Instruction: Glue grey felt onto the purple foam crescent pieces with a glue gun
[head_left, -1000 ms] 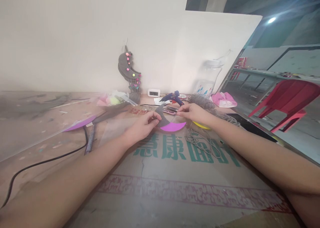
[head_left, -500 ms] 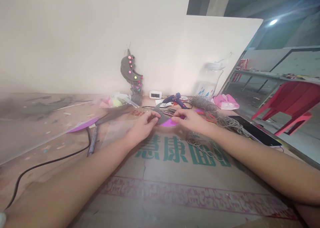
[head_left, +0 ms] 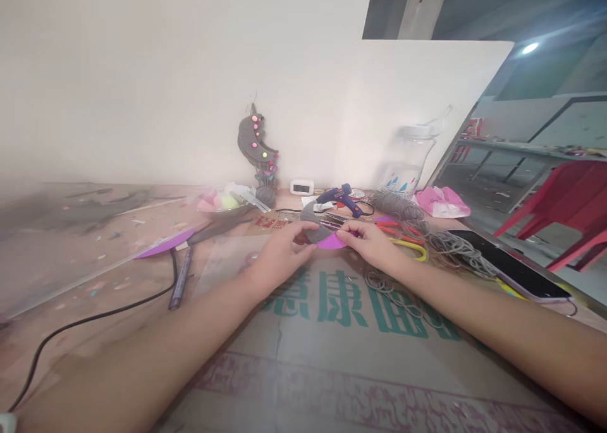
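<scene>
Between my hands is a crescent [head_left: 332, 241] of bright purple sheet, its left part wrapped in grey yarn. My left hand [head_left: 286, 256] grips the wrapped side, with thumb and forefinger at its edge. At the bare purple end, my right hand [head_left: 368, 242] pinches the crescent with thumb and fingertips. Just behind it lie thin metal tweezers or scissors, too small to tell which, and a dark blue glue gun [head_left: 337, 196]. A tangle of grey yarn [head_left: 458, 250] stretches along the right, with loose loops in front of my right wrist.
A finished grey moon ornament [head_left: 253, 142] with coloured pompoms hangs at the back. Nearby are a small white clock [head_left: 302, 187], a clear bottle [head_left: 408, 161], a pink bag [head_left: 443, 202], a phone [head_left: 512, 265] and yellow-handled scissors [head_left: 412, 248]. A pen [head_left: 181, 278] and black cable lie left.
The view has shifted, so everything sits lower and further right. My left thumb and forefinger have spread apart along the crescent, and my right hand keeps its pinch.
</scene>
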The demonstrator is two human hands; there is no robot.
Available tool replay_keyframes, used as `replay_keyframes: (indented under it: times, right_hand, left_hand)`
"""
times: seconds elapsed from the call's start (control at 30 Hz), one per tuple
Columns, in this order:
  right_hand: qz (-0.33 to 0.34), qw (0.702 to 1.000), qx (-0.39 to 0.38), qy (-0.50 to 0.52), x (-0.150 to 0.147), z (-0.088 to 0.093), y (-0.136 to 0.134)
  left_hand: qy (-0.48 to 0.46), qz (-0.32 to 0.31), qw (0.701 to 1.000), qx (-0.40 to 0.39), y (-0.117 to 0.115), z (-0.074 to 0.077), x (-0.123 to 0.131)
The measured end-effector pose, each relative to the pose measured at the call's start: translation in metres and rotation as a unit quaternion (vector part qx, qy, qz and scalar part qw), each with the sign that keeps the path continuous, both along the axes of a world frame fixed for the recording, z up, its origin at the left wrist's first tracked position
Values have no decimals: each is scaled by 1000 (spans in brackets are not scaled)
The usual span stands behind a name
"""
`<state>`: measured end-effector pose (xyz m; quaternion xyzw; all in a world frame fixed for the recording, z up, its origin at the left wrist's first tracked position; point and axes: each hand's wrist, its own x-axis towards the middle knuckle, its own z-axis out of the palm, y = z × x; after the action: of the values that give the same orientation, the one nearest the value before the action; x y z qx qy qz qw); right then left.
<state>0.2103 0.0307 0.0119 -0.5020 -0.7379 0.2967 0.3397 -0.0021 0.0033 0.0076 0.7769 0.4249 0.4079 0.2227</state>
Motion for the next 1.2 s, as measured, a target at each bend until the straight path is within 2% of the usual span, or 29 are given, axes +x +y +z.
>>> replay_keyframes:
  times: [0.27, 0.63, 0.73, 0.87, 0.97, 1.03, 1.2]
  right_hand:
    - [1, 999, 43, -2, 0, 4, -2]
    - [-4, 999, -10, 51, 1, 3, -3]
    - [-9, 998, -14, 54, 1, 4, -2]
    - [-19, 999, 4, 50, 1, 5, -3]
    - [-7, 998, 36, 54, 0, 6, -4]
    - [4, 996, 66, 66, 0, 6, -5]
    - [11, 991, 112, 74, -2, 8, -11]
  left_hand:
    - [-1, 7, 1000, -14, -1, 3, 1]
    - [-23, -38, 999, -20, 1, -5, -2]
    - [-79, -35, 995, -43, 2, -5, -1]
    - [-232, 26, 969, -81, 11, -2, -3]
    - [-268, 60, 949, -155, 19, -3, -7]
    - [-260, 57, 946, -185, 23, -6, -8]
    - [-205, 23, 965, -164, 21, -9, -8]
